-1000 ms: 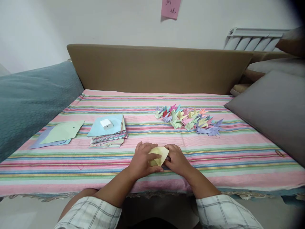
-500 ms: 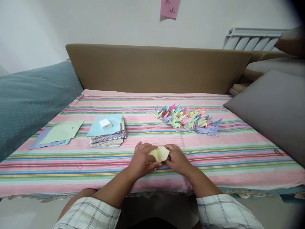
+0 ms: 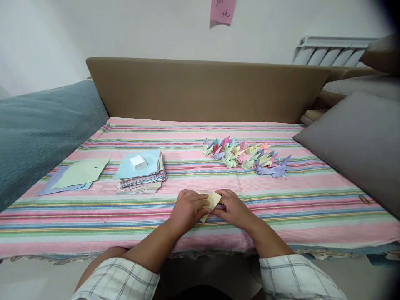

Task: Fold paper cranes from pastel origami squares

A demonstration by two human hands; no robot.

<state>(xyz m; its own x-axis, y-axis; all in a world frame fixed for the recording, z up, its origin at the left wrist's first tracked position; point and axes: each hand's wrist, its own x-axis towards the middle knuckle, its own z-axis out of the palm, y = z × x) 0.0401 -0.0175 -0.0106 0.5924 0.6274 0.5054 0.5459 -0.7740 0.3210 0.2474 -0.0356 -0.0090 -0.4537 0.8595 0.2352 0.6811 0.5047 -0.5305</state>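
Between my hands is a small piece of pale yellow folding paper (image 3: 213, 201), partly folded, resting low over the striped cloth. My left hand (image 3: 189, 207) covers its left part, with the fingers on top and the thumb along the near side. My right hand (image 3: 231, 209) pinches the right edge between thumb and fingers. The folds beneath my left fingers are hidden. Beyond my hands, to the right, sits a cluster of several folded paper cranes (image 3: 246, 157) in many colours.
To the left stands a stack of coloured paper (image 3: 140, 183) with a white charger-like block (image 3: 138, 162) on top. Farther left lie loose sheets (image 3: 79, 174). A grey cushion (image 3: 356, 133) leans at the right, a blue-green cushion (image 3: 46, 125) at the left. The striped cloth (image 3: 93, 229) covers the seat.
My left fingers have come down over the yellow paper, and less of its face shows. A pointed corner now sticks out toward me. Both hands stay in nearly the same place.
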